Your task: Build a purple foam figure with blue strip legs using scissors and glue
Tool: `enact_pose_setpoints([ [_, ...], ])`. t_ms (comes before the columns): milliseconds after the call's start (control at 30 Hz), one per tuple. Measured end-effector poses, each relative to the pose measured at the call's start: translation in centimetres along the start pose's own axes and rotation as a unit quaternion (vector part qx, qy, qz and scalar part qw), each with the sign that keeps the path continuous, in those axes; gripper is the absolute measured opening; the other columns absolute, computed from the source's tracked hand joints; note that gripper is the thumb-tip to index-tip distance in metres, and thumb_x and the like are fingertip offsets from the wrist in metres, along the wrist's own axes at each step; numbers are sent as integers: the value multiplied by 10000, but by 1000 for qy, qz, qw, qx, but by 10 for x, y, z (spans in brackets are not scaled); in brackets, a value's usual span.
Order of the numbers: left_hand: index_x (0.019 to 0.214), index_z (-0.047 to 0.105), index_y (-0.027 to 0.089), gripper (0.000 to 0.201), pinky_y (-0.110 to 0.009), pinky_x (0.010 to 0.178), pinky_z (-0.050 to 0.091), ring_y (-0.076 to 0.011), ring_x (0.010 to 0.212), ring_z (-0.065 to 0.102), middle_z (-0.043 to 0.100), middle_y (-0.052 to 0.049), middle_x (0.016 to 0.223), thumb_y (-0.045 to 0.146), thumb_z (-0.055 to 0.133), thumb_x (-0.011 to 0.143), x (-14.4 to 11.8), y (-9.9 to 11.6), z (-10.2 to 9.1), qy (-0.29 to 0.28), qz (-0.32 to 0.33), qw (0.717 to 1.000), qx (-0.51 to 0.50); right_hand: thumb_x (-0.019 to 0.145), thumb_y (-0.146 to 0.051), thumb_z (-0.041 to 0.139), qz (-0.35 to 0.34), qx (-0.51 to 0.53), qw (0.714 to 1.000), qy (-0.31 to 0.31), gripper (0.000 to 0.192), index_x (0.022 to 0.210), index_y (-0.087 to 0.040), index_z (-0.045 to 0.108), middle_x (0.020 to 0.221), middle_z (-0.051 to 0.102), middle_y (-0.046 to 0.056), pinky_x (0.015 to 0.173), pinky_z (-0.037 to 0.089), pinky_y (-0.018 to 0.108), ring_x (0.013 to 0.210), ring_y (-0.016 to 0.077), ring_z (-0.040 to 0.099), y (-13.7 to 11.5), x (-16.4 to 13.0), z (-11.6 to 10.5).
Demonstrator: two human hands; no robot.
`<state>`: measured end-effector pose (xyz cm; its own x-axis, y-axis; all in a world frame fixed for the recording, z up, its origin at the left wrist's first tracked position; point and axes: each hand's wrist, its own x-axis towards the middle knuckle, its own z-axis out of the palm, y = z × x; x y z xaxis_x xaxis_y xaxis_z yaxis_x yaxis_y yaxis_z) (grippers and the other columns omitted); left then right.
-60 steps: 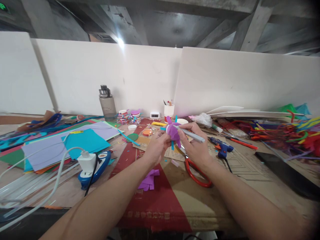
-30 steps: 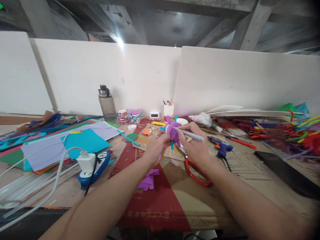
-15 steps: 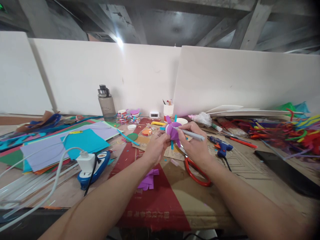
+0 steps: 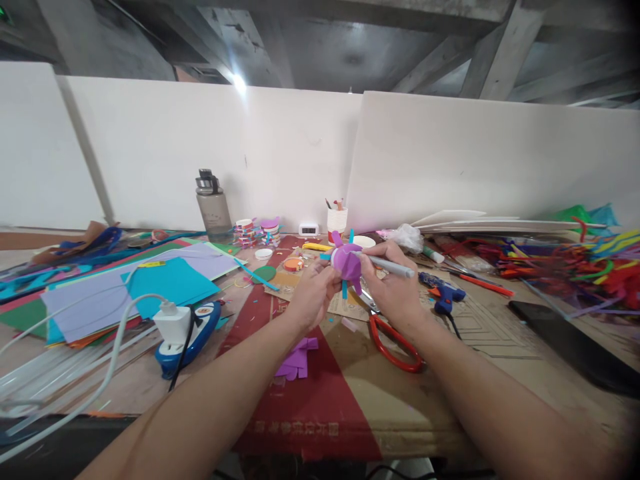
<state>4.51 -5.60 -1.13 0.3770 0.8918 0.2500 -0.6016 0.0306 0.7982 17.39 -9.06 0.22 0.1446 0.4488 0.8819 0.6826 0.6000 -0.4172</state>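
My left hand (image 4: 320, 290) pinches a small purple paper craft (image 4: 346, 262) with petal-like flaps and blue strips sticking out from it. In my right hand (image 4: 395, 280) is a grey pen (image 4: 390, 266), its tip end close to the craft's right side; whether it touches the paper I cannot tell. Red-handled scissors (image 4: 395, 347) lie on the cardboard below my right hand, their blades partly covered by it. Purple paper pieces (image 4: 295, 360) rest on the cardboard below my left forearm.
A blue glue gun (image 4: 445, 297) and a black phone-like slab (image 4: 575, 347) lie on the right. Coloured paper sheets (image 4: 170, 287) and a blue-and-white power strip (image 4: 187, 340) are on the left. Behind stand a water bottle (image 4: 213, 210), a paper cup (image 4: 337, 222) and a small clock (image 4: 309, 230).
My right hand has shifted slightly to the right with the pen, drawing it a little away from the craft's middle. The left hand keeps its hold on the craft.
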Motion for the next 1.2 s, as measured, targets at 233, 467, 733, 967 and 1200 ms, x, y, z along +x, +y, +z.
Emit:
enact_pose_setpoints([
  [233,724,598,161,160,-261,733,447,-116,702,589,626,12,686,160,689,593,0,0,0,16,-7,1000,-1,852,-241,587,-10,-6,1000,4,60,803,-207,595,739,623,8,653,474,300,678,154,590,3,-1,0],
  [467,719,572,167,197,-233,630,414,-97,621,563,615,27,659,169,697,567,0,2,1,24,-16,999,20,852,-243,591,6,9,1000,19,56,808,-209,592,747,630,3,650,474,301,677,153,586,5,1,0],
  [733,665,541,164,190,-215,592,402,-77,579,522,566,41,612,167,686,542,-1,5,3,32,-24,999,16,872,-272,591,16,25,999,31,72,835,-212,598,789,629,12,698,489,304,746,160,600,6,2,-2],
  [967,661,528,162,211,-194,586,414,-53,548,499,551,53,589,151,693,530,-1,8,4,56,-23,998,-8,871,-274,590,5,17,999,33,78,821,-213,593,779,628,12,707,489,310,751,165,599,5,2,-2],
  [1200,713,585,162,181,-240,668,464,-112,660,607,635,18,658,181,702,576,0,5,3,28,-10,999,11,869,-268,588,-6,5,1000,16,67,835,-211,598,787,646,20,710,480,326,739,169,605,3,1,-3],
])
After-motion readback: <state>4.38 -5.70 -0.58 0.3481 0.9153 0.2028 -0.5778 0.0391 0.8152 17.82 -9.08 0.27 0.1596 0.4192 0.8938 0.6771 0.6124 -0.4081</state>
